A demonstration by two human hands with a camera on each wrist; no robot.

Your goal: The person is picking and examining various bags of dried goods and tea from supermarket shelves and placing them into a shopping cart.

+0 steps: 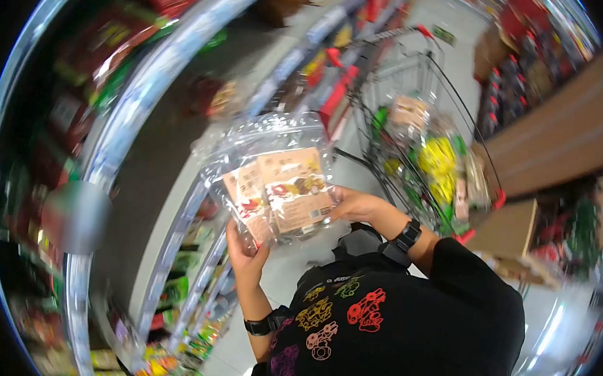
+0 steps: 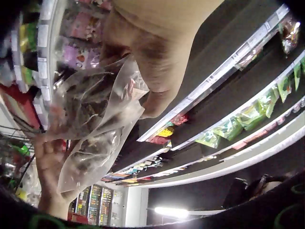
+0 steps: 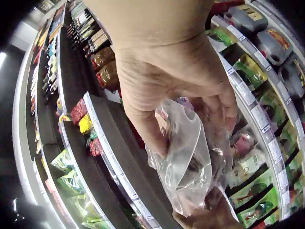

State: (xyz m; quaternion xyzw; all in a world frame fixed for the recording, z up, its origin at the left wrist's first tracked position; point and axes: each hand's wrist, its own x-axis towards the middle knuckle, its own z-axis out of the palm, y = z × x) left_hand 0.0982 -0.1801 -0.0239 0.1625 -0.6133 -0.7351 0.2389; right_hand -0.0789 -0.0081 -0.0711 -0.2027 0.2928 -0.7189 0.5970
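Both hands hold two clear plastic zip bags in front of the body in the head view. The front bag [image 1: 289, 211] carries a large tan label with a food picture; a second bag [image 1: 236, 176] with a similar label overlaps it on the left. My left hand [image 1: 243, 252] grips the lower left edge, thumb in front. At the right edge, my right hand [image 1: 355, 205] pinches the plastic. The left wrist view shows the bags' clear bottoms [image 2: 95, 148] from below. In the right wrist view, thumb and fingers close round the crinkled plastic [image 3: 183, 152].
A shopping cart [image 1: 422, 57] with several packaged goods stands ahead to the right. Shelves [image 1: 174, 60] of packets run along the left side. Bottles [image 1: 508, 87] and a brown wooden panel [image 1: 564, 129] stand at the right, with cardboard boxes [image 1: 505, 227] nearby.
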